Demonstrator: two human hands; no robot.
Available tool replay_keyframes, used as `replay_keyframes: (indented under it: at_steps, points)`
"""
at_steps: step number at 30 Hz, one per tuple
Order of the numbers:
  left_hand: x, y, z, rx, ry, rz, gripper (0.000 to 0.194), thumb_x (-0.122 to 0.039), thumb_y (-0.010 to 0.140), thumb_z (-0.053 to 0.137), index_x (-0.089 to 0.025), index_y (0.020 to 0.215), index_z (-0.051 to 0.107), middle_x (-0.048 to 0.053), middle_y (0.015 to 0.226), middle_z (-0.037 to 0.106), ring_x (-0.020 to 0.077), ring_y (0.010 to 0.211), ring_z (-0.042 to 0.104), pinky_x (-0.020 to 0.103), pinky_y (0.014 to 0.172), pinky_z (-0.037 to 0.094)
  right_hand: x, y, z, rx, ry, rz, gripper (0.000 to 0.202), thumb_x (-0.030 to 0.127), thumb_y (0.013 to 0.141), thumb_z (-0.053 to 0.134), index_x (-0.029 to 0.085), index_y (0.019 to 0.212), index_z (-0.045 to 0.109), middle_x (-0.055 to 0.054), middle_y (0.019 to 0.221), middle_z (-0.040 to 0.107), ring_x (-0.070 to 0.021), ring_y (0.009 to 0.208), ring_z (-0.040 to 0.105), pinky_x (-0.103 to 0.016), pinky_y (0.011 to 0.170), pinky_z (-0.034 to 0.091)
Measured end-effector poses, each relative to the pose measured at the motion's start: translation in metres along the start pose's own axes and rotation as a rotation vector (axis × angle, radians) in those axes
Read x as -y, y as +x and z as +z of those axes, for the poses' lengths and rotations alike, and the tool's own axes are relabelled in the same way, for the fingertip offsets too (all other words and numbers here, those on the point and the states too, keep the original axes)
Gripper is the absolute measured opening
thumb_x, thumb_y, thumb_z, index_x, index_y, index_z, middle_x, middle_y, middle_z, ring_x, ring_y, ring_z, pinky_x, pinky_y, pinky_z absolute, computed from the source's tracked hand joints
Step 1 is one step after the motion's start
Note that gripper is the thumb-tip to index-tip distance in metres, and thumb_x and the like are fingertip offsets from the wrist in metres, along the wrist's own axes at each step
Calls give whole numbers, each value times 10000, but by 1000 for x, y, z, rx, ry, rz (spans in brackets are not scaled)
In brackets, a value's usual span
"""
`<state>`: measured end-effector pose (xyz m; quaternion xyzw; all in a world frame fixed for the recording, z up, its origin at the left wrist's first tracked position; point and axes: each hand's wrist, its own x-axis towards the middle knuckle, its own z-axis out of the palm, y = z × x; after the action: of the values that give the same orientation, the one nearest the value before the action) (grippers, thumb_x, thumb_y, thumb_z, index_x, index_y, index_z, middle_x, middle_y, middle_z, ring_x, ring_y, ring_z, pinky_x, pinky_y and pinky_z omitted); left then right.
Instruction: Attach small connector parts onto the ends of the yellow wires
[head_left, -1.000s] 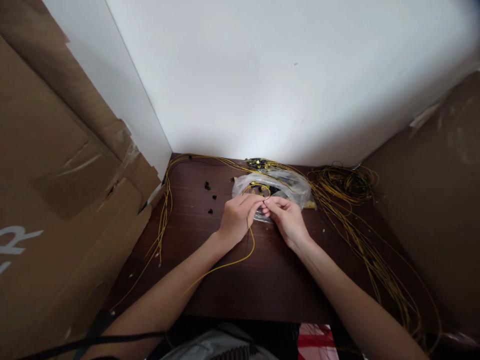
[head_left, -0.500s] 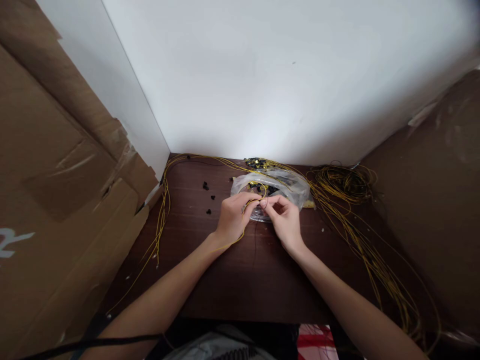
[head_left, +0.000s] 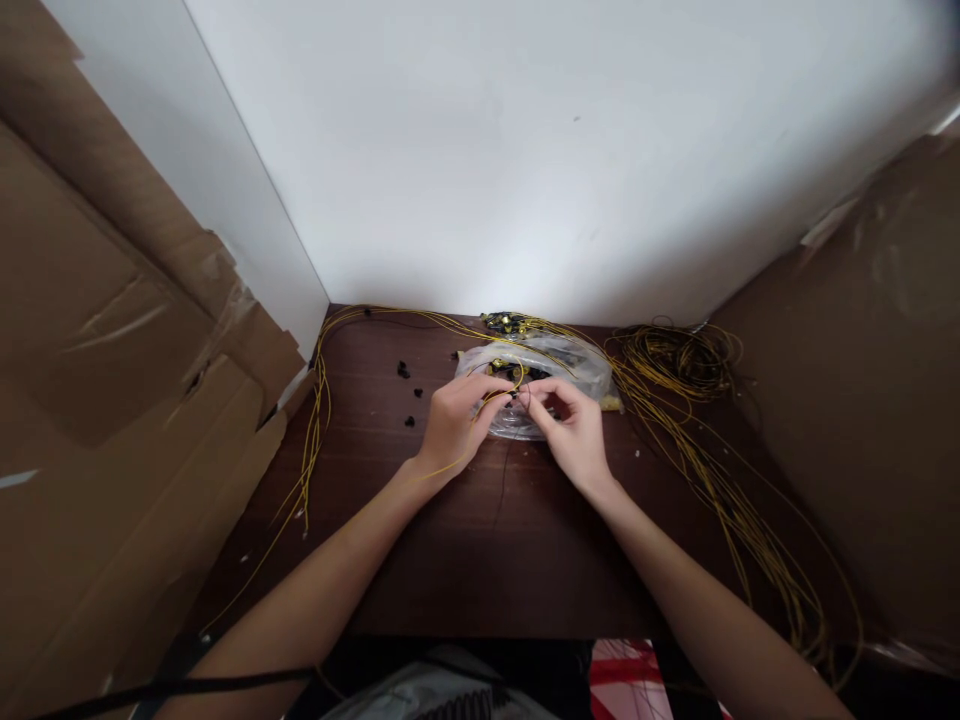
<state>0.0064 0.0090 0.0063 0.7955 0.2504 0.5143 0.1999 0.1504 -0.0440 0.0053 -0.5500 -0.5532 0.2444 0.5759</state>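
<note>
My left hand (head_left: 459, 415) pinches a yellow wire (head_left: 436, 471), whose tail lies across my left wrist. The wire loops up above the fingertips. Close by, my right hand (head_left: 574, 425) has thumb and forefinger pressed together on a thin black wire (head_left: 504, 485) that hangs toward the table. A tiny black part (head_left: 514, 397) shows between the two sets of fingertips; its exact shape is too small to tell. Just behind and beneath the hands lies a clear plastic bag (head_left: 592, 372) with black and yellow pieces inside.
Several small black parts (head_left: 403, 370) lie left of the bag. Yellow wires run along the table (head_left: 390, 560) on both sides, with a coiled bundle (head_left: 679, 360) at back right. A white panel (head_left: 480, 160) rises behind; cardboard (head_left: 135, 400) stands at the left.
The fingertips have moved slightly apart, and the tiny black part now shows between them. The yellow wire's tail has drawn back up against my left wrist. The view has shifted a little.
</note>
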Motion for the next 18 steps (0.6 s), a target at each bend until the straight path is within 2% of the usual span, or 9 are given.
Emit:
replay_keyframes:
  at_steps: [4, 18]
  points:
    - [-1, 0, 1, -19, 18, 21, 77, -192, 792, 576, -179, 818, 648, 16, 777, 687, 132, 714, 622, 267, 682, 489, 3, 1, -2, 21, -44, -43, 114, 299, 776, 583, 200, 783, 638, -33, 778, 626, -164, 709, 562, -294, 671, 454]
    - [-1, -1, 3, -17, 37, 20, 67, -168, 782, 582, -174, 805, 645, 12, 766, 686, 131, 706, 625, 263, 668, 490, -3, 0, 1, 55, 25, 23, 118, 305, 761, 597, 192, 779, 625, -28, 745, 609, -154, 676, 544, -290, 667, 446]
